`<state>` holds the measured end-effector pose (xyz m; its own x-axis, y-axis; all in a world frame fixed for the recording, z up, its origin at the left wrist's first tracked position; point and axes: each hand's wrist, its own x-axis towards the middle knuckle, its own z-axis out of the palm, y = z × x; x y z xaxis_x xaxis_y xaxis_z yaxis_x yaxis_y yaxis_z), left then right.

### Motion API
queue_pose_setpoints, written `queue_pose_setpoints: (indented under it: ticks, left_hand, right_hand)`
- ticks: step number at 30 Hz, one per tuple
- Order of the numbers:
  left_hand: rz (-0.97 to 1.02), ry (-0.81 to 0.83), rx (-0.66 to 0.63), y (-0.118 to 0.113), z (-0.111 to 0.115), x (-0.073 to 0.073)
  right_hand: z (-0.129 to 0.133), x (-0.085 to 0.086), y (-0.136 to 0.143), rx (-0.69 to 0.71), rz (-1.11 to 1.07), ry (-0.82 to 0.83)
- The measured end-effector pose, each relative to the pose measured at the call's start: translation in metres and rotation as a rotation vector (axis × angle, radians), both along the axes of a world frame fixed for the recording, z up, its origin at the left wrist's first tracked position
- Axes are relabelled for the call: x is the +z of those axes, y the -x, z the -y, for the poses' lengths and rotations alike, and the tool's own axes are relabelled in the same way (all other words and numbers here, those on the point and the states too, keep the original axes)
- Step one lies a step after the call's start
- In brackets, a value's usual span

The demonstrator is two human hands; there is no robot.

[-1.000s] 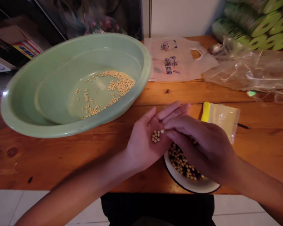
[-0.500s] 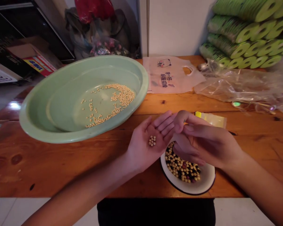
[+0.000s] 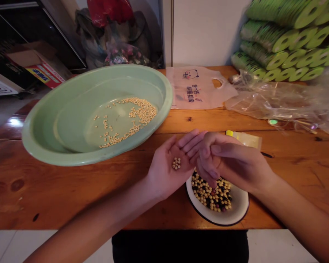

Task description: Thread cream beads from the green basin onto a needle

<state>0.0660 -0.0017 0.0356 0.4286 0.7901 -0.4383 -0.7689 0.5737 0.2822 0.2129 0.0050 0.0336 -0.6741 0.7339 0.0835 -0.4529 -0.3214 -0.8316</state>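
Palm up, my left hand (image 3: 171, 166) is spread with several pale beads (image 3: 176, 163) resting in its palm. My right hand (image 3: 224, 157) is beside its fingertips, thumb and forefinger pinched together; whatever is between them is too small to make out. Below my right hand, a white bowl with a dark rim (image 3: 239, 204) holds pale, black and dark red beads (image 3: 212, 193). To the left stands a large green basin (image 3: 71, 109), with many small pale beads (image 3: 144, 111) gathered toward its right side.
On the wooden table (image 3: 71, 190) lie a printed plastic bag (image 3: 197, 87), crumpled clear plastic (image 3: 279, 98) and a small packet (image 3: 246, 138). Stacked green rolls (image 3: 285, 40) stand at the back right. An open carton (image 3: 41, 65) is beyond the basin.
My right hand has shifted slightly left, and its lower fingers have curled inward. My left hand and the beads in its palm are nearly unchanged.
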Motion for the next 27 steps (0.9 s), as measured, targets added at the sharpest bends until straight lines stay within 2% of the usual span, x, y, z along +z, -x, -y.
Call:
queue_pose_setpoints:
  ticks: [4,11,15,19,24,27]
  left_hand:
    - [0.001,-0.006,-0.002,0.001,-0.001,-0.002]
    - [-0.012,-0.007,-0.022,0.002,-0.004,-0.005]
    - [0.007,-0.074,-0.019,0.003,-0.001,-0.007]
    - [-0.036,-0.101,-0.037,0.003,0.0,-0.003]
    - [-0.025,-0.072,-0.047,0.002,-0.001,-0.001]
    - [-0.013,-0.098,-0.062,0.003,-0.001,-0.001]
  right_hand:
    - [0.0,0.003,-0.002,0.012,0.031,-0.075]
    - [-0.004,0.007,-0.014,0.01,0.29,-0.384]
    - [-0.001,0.009,-0.009,-0.085,0.367,-0.458]
    - [0.006,0.011,-0.001,-0.201,0.554,-0.584]
    - [0.012,0.006,0.002,-0.366,0.879,-1.017]
    - [0.014,0.0,0.003,-0.432,0.952,-1.223]
